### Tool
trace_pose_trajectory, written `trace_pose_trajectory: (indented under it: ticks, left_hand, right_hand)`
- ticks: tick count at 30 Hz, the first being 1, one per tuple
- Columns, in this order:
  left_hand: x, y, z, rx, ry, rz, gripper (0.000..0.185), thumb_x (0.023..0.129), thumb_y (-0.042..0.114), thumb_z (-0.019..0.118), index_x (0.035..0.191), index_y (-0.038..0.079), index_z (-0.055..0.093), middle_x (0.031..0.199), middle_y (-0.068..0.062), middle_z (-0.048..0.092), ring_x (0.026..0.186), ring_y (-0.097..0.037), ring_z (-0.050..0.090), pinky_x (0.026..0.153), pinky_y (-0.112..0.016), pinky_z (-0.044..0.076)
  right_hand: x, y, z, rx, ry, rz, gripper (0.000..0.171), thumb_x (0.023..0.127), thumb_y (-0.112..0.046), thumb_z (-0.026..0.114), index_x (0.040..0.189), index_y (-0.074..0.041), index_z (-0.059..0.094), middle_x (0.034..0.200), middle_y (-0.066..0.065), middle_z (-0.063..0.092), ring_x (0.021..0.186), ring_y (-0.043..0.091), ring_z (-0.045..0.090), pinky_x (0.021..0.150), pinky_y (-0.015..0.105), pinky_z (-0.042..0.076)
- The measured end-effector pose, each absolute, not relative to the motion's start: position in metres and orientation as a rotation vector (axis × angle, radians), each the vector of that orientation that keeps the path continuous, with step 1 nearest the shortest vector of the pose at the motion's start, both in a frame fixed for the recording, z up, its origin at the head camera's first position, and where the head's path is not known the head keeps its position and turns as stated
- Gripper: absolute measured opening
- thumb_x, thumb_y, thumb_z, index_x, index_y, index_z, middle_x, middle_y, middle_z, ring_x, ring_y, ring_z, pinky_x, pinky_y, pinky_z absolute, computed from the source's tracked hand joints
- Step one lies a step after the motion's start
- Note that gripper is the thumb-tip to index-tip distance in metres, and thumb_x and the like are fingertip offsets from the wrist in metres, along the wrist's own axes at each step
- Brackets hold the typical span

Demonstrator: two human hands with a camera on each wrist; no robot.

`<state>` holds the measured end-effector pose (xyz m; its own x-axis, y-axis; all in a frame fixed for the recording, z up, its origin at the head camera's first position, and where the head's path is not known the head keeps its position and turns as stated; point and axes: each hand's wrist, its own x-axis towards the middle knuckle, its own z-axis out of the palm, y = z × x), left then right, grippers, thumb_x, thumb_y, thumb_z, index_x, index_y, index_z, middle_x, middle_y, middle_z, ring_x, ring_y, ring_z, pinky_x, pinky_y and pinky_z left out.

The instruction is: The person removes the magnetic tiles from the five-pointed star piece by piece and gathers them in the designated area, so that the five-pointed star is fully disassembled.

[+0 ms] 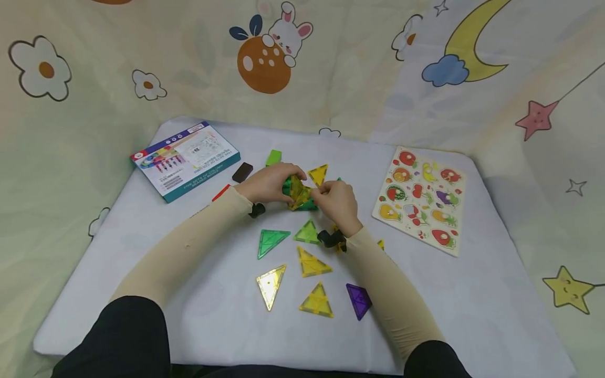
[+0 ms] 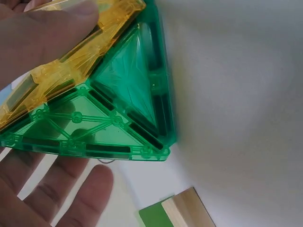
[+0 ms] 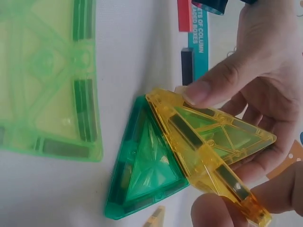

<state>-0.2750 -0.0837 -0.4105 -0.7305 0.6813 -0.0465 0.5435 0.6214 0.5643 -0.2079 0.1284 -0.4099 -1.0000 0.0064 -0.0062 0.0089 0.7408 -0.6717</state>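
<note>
My left hand holds a joined cluster of translucent magnetic tiles. In the left wrist view its thumb presses a yellow triangular tile, with the other fingers underneath beside a green triangular tile. My right hand pinches the corner of a yellow triangular tile between thumb and fingertip. That tile meets a second yellow tile and a teal-green tile. On the near side lie a green triangle, a light green triangle, several yellow triangles and a purple triangle.
A flat printed box lies at the back left. Beside it are a dark block, a red piece and a green block. A fruit-picture board lies on the right. Behind the hands is another yellow triangle.
</note>
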Motion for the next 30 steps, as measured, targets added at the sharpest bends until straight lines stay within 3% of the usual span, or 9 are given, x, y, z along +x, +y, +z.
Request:
trace_pose_trajectory:
  ticks: [6, 17, 30]
  left_hand:
    - [-0.272, -0.084, -0.405, 1.002, 2.640, 0.665, 0.057, 0.079, 0.022, 0.092, 0.129, 0.019, 0.064, 0.139, -0.003, 0.065, 0.123, -0.023, 0.059, 0.111, -0.044, 0.049]
    - [-0.269, -0.083, -0.407, 1.041, 2.694, 0.638, 0.055, 0.077, 0.021, 0.093, 0.125, 0.020, 0.067, 0.135, 0.000, 0.068, 0.126, -0.022, 0.061, 0.111, -0.043, 0.051]
    - [-0.263, -0.085, -0.404, 1.015, 2.696, 0.670, 0.054, 0.077, 0.020, 0.093, 0.124, 0.020, 0.067, 0.136, -0.001, 0.068, 0.124, -0.023, 0.060, 0.111, -0.043, 0.050]
  right_hand:
    - [-0.203, 0.129, -0.410, 0.017, 2.925, -1.153, 0.020, 0.090, -0.026, 0.063, 0.078, -0.015, 0.075, 0.071, 0.003, 0.075, 0.051, 0.014, 0.049, 0.044, 0.024, 0.032]
    - [-0.190, 0.137, -0.416, -0.096, 2.942, -1.242, 0.021, 0.088, -0.020, 0.061, 0.079, -0.010, 0.078, 0.063, 0.006, 0.070, 0.049, 0.014, 0.053, 0.046, 0.025, 0.036]
    - [-0.177, 0.144, -0.416, -0.127, 2.856, -1.288, 0.021, 0.091, -0.021, 0.062, 0.087, -0.008, 0.079, 0.074, 0.012, 0.077, 0.054, 0.015, 0.063, 0.050, 0.027, 0.046]
